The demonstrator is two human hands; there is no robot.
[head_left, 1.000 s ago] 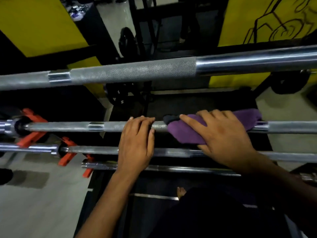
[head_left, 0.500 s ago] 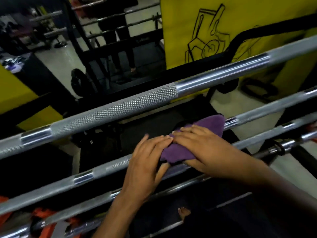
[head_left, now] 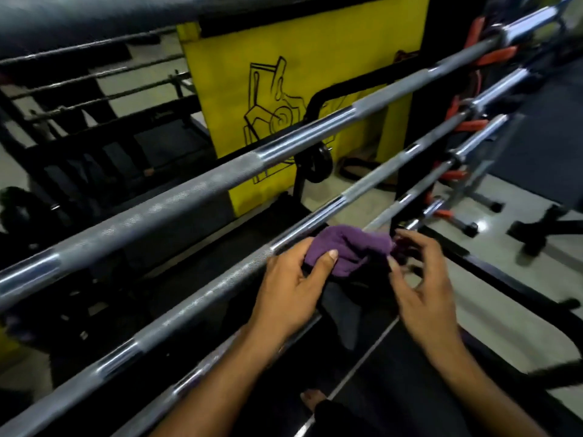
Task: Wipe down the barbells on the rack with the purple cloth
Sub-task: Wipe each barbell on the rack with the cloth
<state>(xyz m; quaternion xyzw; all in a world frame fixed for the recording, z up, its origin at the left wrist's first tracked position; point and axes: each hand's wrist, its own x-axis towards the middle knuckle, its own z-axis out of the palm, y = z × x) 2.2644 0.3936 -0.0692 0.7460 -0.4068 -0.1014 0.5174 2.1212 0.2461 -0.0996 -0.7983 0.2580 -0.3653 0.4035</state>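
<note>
left hand (head_left: 291,290) pinched cloth (head_left: 345,249) against bar (head_left: 202,291) | right hand (head_left: 419,279) fingers apart, just beside (holding nothing) | risk: bunched cloth slips off fingers; falls

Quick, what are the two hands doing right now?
Left hand: holding the purple cloth, thumb curled over it.
Right hand: fingers loosely curled at the cloth's right edge; too blurred to tell whether it grips.

Dim indoor light, glare streaks along the steel barbells (head_left: 202,190), motion blur throughout, wide-angle bending at edges.
</note>
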